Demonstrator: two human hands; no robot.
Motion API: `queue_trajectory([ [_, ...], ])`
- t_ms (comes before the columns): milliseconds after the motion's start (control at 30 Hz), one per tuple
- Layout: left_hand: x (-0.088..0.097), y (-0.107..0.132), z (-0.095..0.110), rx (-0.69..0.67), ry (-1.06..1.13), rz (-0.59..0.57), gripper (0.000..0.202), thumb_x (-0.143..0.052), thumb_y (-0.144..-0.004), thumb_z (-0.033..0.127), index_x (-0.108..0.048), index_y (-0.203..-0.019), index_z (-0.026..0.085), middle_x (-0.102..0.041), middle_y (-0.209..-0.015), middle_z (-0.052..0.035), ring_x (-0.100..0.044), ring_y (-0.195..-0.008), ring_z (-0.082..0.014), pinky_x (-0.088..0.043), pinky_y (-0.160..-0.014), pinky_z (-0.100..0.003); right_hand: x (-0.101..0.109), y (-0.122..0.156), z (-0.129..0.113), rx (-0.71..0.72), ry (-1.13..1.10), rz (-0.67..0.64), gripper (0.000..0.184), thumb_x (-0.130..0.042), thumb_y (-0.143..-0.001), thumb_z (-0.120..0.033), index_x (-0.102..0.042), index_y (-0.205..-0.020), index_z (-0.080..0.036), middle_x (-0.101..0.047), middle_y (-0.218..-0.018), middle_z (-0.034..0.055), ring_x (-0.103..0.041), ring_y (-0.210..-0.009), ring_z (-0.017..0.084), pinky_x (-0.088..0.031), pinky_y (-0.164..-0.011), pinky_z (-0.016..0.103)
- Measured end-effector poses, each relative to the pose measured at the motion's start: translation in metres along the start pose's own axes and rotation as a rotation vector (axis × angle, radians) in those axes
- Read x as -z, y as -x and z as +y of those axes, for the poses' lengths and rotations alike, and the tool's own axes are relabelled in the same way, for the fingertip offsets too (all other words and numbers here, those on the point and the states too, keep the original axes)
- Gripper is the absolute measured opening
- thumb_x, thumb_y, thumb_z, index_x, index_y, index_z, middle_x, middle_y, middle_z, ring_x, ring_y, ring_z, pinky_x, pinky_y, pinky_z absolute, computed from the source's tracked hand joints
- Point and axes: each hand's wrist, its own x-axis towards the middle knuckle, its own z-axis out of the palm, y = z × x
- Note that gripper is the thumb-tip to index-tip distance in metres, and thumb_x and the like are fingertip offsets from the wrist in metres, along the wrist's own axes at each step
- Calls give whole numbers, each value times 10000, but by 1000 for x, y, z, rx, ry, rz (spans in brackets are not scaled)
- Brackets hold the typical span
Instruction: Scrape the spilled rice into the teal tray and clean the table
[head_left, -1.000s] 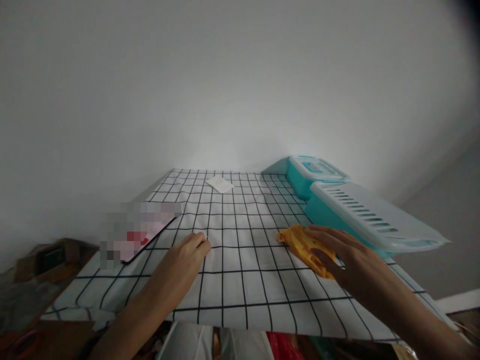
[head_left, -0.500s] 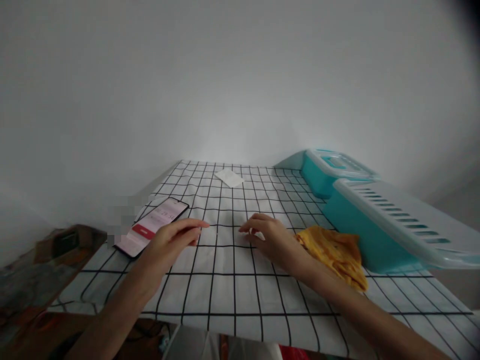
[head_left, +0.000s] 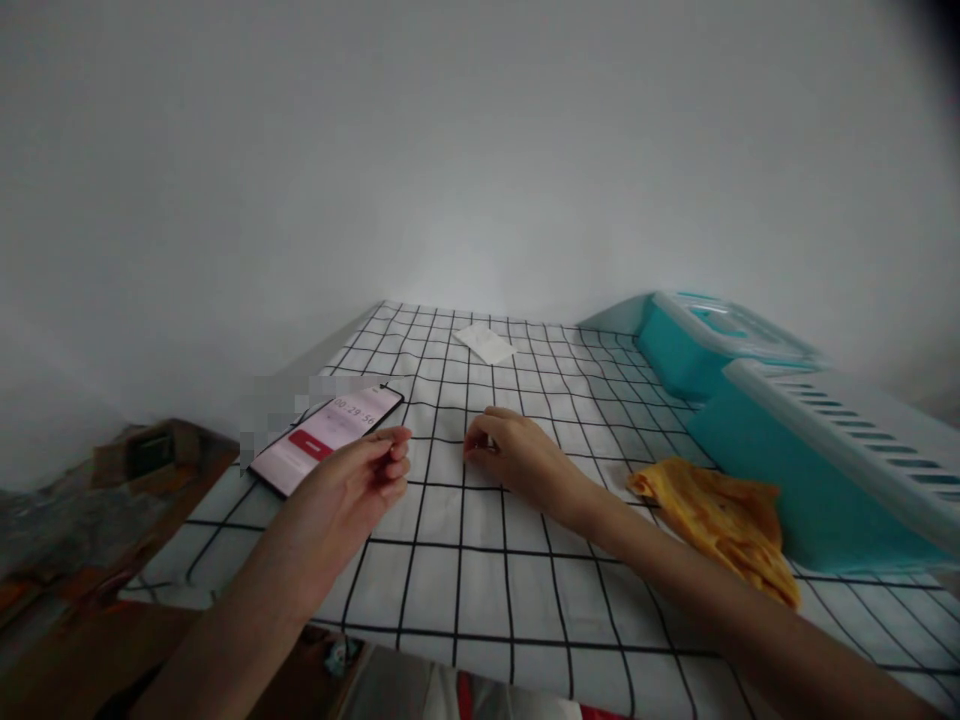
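Note:
My left hand [head_left: 360, 485] is raised near the phone [head_left: 330, 440], palm turned partly up, fingers curled and thumb pressed against the index finger. Anything in that pinch is too small to make out. The phone lies flat with a timer on its lit screen, and my hand covers its lower right corner. Just above the checked cloth, my right hand [head_left: 510, 450] points left with its fingers bent down and their tips drawn together. What it may hold is hidden. A crumpled yellow cloth [head_left: 724, 520] lies beyond the right forearm.
Two teal bins with pale lids stand on the right, a rear one [head_left: 675, 350] and a nearer one [head_left: 765, 470] with a slotted lid. A white paper piece [head_left: 486, 343] lies toward the wall. Cardboard boxes [head_left: 146, 455] sit low at the left.
My left hand has rolled palm upward and its fingers have closed into a pinch. The right hand's fingers have curled closer together. The whole view has shifted slightly.

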Motion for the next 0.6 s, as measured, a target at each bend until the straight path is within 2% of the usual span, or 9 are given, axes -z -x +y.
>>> queue_trajectory([
  [167,2,4,0,-21,14,47,337,-412,-848,-77,-668,-668,47,-525,-639,-12,-485,-498,-48,-394,-407,-133,-6,-5,-4,29,-27,-21,137,-622,-866,-45,-692,-817,-152,-667,-880,54,-579,-810,155,-424,-750,276],
  [333,10,4,1,-52,96,39,322,-414,-832,-71,-673,-688,56,-544,-643,-20,-536,-507,-66,-434,-408,-145,-6,-5,-2,17,-34,-36,95,-693,-822,-72,-689,-796,-163,-661,-849,36,-563,-753,145,-410,-692,264],
  [433,11,5,1,-31,106,28,330,-416,-861,-51,-683,-695,48,-544,-636,-21,-543,-506,-64,-458,-418,-143,-7,-7,0,45,-34,-40,118,-671,-830,-52,-672,-786,-162,-659,-852,35,-563,-757,143,-410,-695,260],
  [600,6,9,2,24,133,84,367,-381,-890,-43,-664,-694,84,-571,-650,-20,-557,-523,-64,-511,-465,-132,-10,-6,2,142,83,-52,113,-625,-870,-61,-643,-812,-156,-654,-899,56,-577,-841,169,-402,-799,304],
])
